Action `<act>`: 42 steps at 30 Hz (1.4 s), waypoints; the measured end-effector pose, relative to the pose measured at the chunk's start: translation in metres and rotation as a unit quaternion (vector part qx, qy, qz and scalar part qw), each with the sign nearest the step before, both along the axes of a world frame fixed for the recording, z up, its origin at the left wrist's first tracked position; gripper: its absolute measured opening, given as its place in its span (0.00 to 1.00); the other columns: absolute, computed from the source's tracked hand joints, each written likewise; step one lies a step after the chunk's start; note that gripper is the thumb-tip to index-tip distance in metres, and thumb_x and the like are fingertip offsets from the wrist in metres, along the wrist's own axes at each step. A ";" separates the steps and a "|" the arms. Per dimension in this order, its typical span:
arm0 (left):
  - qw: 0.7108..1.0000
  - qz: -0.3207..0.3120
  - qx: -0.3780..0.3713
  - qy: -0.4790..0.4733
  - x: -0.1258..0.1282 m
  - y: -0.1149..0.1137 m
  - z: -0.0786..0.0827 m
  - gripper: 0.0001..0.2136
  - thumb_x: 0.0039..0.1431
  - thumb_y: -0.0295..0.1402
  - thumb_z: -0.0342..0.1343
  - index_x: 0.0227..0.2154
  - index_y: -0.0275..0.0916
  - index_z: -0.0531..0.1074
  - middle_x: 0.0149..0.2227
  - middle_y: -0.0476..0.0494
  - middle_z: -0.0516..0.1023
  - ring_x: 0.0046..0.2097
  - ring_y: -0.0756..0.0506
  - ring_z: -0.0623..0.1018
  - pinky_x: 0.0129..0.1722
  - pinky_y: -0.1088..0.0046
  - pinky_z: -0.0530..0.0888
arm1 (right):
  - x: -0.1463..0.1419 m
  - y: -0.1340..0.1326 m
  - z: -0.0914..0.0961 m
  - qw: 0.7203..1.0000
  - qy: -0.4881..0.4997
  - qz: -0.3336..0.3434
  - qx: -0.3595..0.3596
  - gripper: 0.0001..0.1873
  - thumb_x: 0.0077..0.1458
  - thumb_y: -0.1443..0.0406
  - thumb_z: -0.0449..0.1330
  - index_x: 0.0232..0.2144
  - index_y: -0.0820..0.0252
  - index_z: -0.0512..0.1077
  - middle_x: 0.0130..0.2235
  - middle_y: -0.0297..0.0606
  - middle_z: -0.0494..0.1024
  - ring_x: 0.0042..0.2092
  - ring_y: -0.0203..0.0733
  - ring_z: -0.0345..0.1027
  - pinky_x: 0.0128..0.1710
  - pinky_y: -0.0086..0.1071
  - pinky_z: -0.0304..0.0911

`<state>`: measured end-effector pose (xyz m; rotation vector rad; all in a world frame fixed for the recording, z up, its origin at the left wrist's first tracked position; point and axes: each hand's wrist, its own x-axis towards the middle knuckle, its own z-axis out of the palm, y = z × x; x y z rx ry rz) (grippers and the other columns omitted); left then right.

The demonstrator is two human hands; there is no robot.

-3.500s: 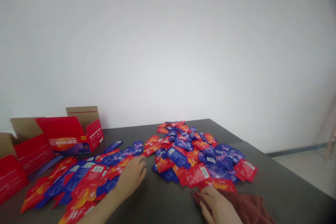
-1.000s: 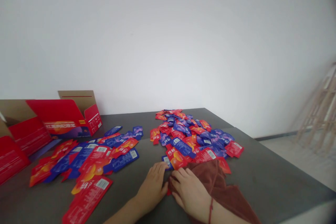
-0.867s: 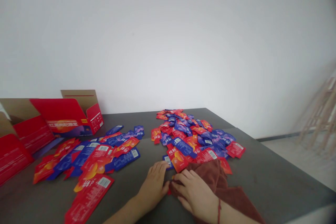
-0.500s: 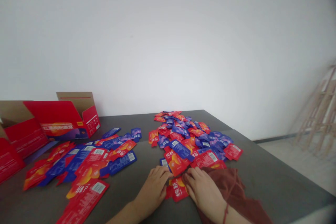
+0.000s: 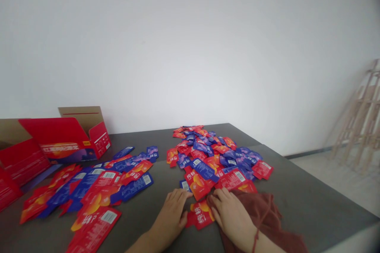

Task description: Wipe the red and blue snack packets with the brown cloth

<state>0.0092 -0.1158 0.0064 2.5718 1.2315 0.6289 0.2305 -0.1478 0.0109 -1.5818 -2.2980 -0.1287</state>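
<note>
My left hand (image 5: 170, 215) lies low over the table, thumb and fingers apart. Its thumb is by the left edge of a red sachet (image 5: 203, 214), and its fingertips reach towards another red-orange sachet (image 5: 198, 185). My right hand (image 5: 233, 214) has its fingers curled over a brown cloth (image 5: 261, 215), at the right side of the nearer red sachet. The cloth spreads out crumpled beneath and to the right of that hand. A large pile of red and blue sachets (image 5: 204, 152) begins just beyond both hands and stretches back along the table.
More red and blue sachets (image 5: 103, 184) lie in a spread heap at the left. Behind them stand open red cartons (image 5: 63, 142) with flaps up. The dark table (image 5: 299, 193) ends in a slanting edge at the right. A wooden rack (image 5: 360, 122) leans by the white wall.
The view has shifted slightly, so the left-hand heap and cartons appear a little farther left. Both hands stay in nearly the same place beside the red sachet.
</note>
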 end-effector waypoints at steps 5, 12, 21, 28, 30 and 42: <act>1.000 -0.011 0.008 -0.009 0.001 0.002 -0.002 0.29 0.43 0.19 0.46 0.51 0.43 0.62 0.52 0.44 0.68 0.54 0.42 0.65 0.56 0.63 0.61 | -0.032 0.003 0.001 0.997 -0.043 0.059 0.012 0.09 0.57 0.66 0.56 0.40 0.61 0.73 0.40 0.42 0.73 0.43 0.47 0.63 0.44 0.40 0.59; 1.000 0.003 0.004 -0.001 -0.001 0.002 -0.003 0.33 0.44 0.20 0.47 0.56 0.44 0.59 0.55 0.43 0.67 0.57 0.41 0.64 0.57 0.60 0.60 | -0.021 -0.008 0.013 0.983 0.004 0.180 -0.035 0.15 0.57 0.62 0.58 0.47 0.54 0.71 0.45 0.36 0.73 0.48 0.44 0.62 0.47 0.36 0.58; 1.000 -0.007 0.003 0.001 -0.002 0.004 -0.004 0.35 0.44 0.20 0.46 0.59 0.46 0.57 0.56 0.45 0.66 0.58 0.41 0.63 0.59 0.59 0.59 | 0.030 -0.010 -0.004 1.000 0.012 0.012 0.009 0.12 0.58 0.71 0.53 0.42 0.58 0.73 0.41 0.40 0.73 0.43 0.45 0.65 0.46 0.38 0.60; 1.000 0.003 0.018 0.002 0.000 0.004 -0.004 0.35 0.43 0.20 0.46 0.59 0.44 0.57 0.56 0.43 0.66 0.58 0.41 0.63 0.59 0.59 0.58 | -0.036 -0.008 0.002 0.989 -0.069 0.133 0.007 0.14 0.54 0.65 0.60 0.45 0.60 0.72 0.42 0.40 0.74 0.44 0.47 0.65 0.45 0.39 0.61; 1.000 0.006 0.019 0.000 -0.001 0.004 -0.006 0.35 0.44 0.20 0.47 0.59 0.43 0.57 0.56 0.42 0.65 0.58 0.41 0.62 0.60 0.59 0.58 | -0.044 -0.009 0.006 0.984 -0.058 0.165 -0.012 0.14 0.55 0.63 0.59 0.44 0.60 0.72 0.43 0.39 0.74 0.45 0.47 0.64 0.45 0.38 0.61; 1.000 0.013 0.005 0.003 0.000 0.005 -0.007 0.36 0.44 0.21 0.47 0.60 0.43 0.55 0.57 0.43 0.64 0.58 0.42 0.62 0.60 0.60 0.57 | -0.009 0.005 0.003 0.989 0.008 0.144 -0.015 0.12 0.59 0.64 0.56 0.46 0.55 0.71 0.44 0.40 0.72 0.47 0.46 0.61 0.47 0.39 0.57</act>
